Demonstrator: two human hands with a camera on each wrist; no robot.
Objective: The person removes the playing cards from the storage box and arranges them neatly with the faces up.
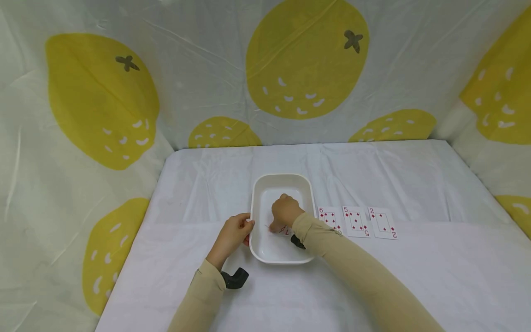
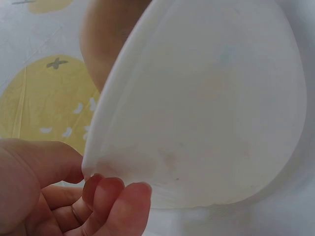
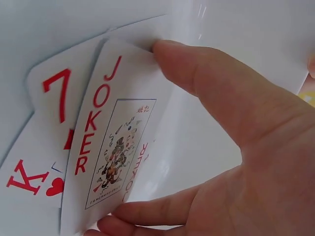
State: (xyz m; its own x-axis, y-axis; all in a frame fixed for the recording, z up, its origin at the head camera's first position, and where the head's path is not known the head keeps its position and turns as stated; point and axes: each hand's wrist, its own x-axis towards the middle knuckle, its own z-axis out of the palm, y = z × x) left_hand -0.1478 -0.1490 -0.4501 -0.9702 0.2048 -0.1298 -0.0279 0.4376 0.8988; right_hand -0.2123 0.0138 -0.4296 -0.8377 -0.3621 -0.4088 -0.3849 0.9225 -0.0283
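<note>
A white plastic tray (image 1: pixel 260 251) with rounded corners stands on the table. My left hand (image 1: pixel 232 235) pinches its left rim between thumb and fingers, which the left wrist view shows from outside the wall. Inside the tray, my right hand (image 1: pixel 286 212) holds a joker card (image 3: pixel 118 152) with the thumb at one edge and fingers at the opposite edge. Under the joker, partly covered, are a red seven (image 3: pixel 56 93) and a king of hearts (image 3: pixel 32 182). In the head view, my hand hides most of these cards.
Right of the tray, a six of diamonds (image 1: pixel 327 215), a five of diamonds (image 1: pixel 355 221) and a two of diamonds (image 1: pixel 382 223) lie face up in a row. My right sleeve (image 1: pixel 332 246) overlaps the six. A lemon-print cloth (image 1: pixel 199 83) surrounds the table.
</note>
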